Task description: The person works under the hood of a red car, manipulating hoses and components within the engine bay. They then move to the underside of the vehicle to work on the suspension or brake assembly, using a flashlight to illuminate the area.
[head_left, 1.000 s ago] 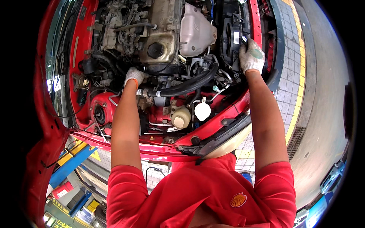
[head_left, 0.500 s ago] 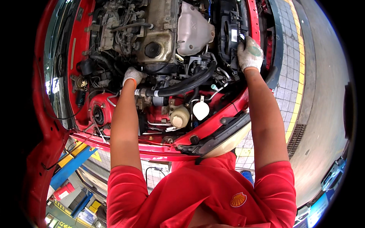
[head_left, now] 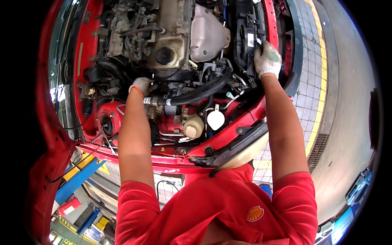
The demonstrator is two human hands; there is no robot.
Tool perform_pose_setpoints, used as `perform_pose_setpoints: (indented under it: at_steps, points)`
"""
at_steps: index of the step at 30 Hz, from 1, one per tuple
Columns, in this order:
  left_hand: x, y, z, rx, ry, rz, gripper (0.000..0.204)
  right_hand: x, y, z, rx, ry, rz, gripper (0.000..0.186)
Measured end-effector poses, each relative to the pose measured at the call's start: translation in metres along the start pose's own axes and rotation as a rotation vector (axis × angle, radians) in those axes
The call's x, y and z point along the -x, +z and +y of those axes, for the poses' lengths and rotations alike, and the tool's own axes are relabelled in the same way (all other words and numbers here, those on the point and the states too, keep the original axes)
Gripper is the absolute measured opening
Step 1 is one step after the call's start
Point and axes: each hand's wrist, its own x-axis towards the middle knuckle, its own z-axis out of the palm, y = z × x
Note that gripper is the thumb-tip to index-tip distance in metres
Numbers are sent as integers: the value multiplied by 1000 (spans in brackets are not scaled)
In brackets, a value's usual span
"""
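I lean over the open engine bay of a red car [head_left: 87, 49]. My left hand [head_left: 142, 85], in a grey glove with an orange cuff, is closed around the end of a thick black hose [head_left: 196, 93] where it meets a metal pipe under the engine [head_left: 171, 36]. My right hand [head_left: 267, 59], also gloved, grips the edge of the black radiator fan shroud [head_left: 245, 41] at the front of the bay. A silver heat shield [head_left: 208, 34] lies between the engine and the shroud.
A round cream reservoir [head_left: 193, 126] and a white cap [head_left: 215, 119] sit near the red front panel [head_left: 163, 159]. A blue and yellow lift arm [head_left: 77, 175] lies on the floor at lower left. Tiled floor with a yellow line [head_left: 320, 102] runs on the right.
My right hand has shifted slightly up along the fan shroud. My left hand stays on the hose end.
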Motion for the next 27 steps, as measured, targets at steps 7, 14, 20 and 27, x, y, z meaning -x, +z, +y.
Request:
perform_pose_setpoints:
  at_steps: [7,14,20,27]
  points:
    - [-28,21,-20,-224,-297,-187,33,-1,7,5,5,-4,37,33]
    - [-32,19,29,-192,-514,-195,38,0,-2,-2,26,8,-2,30]
    - [-28,18,63,-241,-556,-145,45,-1,-3,-4,-8,22,-7,28]
    - [-38,34,85,-173,-733,-70,36,0,3,1,-7,-18,56,29]
